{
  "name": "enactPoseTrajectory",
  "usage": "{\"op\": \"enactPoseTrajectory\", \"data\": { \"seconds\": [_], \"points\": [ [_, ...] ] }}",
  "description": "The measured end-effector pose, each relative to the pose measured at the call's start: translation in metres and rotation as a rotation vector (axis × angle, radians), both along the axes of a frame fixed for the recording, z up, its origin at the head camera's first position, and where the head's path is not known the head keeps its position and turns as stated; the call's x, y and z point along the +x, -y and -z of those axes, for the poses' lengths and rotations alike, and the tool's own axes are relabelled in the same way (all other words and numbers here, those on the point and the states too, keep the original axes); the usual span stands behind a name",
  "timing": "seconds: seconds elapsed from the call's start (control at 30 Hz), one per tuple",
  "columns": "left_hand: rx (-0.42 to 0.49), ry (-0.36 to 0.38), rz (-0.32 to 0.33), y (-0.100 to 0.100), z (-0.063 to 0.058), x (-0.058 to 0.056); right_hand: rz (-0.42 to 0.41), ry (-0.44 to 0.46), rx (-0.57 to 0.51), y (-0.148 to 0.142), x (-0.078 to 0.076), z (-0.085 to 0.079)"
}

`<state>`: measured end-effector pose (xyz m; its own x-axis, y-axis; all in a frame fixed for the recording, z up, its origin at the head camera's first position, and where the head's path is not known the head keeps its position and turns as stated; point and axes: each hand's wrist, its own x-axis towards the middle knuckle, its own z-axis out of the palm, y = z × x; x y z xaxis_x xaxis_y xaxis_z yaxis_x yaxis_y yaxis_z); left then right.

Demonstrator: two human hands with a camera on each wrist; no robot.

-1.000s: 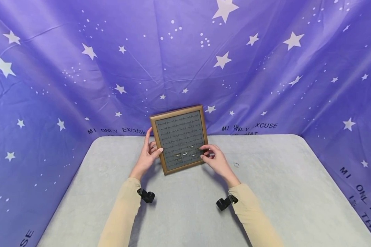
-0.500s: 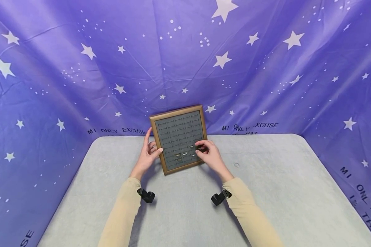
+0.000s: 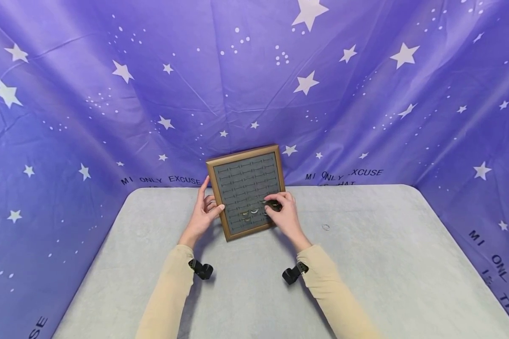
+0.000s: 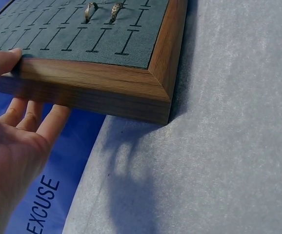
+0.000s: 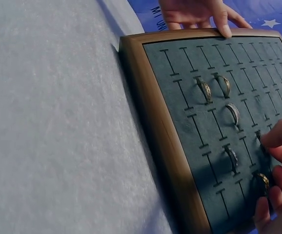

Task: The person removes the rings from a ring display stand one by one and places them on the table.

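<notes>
Right wrist view: right hand (image 5: 281, 155) cropped, fingers curved at half-hidden ring (image 5: 259, 137), can't tell if pinched. Left hand (image 5: 197, 12) grips frame (image 5: 164, 130).

There's a broad lane up the desk (image 3: 247, 294) between the two sleeves (image 3: 163, 301), narrowed by jutting wrist cameras (image 3: 201, 270)! It runs to the ring tray (image 3: 245, 190), whose upper rows offer open approach. But the left hand (image 3: 201, 215) blocks one side, the right hand (image 3: 282, 213) crowds the lower rows among raised rings (image 5: 233, 115), and the curtain (image 3: 254, 84) walls off the back!
</notes>
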<state>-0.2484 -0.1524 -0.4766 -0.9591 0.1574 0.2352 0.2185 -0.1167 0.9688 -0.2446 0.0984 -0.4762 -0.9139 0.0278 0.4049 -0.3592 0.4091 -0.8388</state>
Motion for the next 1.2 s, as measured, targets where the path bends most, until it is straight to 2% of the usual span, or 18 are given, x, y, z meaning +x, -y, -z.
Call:
{"op": "enactPoseTrajectory", "data": {
  "seconds": [0.47,0.73,1.07,1.2],
  "points": [
    [-0.011,-0.002,-0.005,0.000,0.000,0.001,0.104,-0.027,0.059,0.014,-0.001,0.003],
    [-0.027,-0.003,-0.017,0.000,0.002,0.002,0.132,-0.014,0.051,0.017,0.002,0.005],
    [-0.041,0.035,-0.034,-0.002,0.003,0.001,0.076,-0.011,0.004,0.011,0.006,0.007],
    [-0.039,0.041,-0.022,-0.003,-0.009,0.008,0.038,0.007,-0.018,0.008,0.007,0.006]
  ]
}}
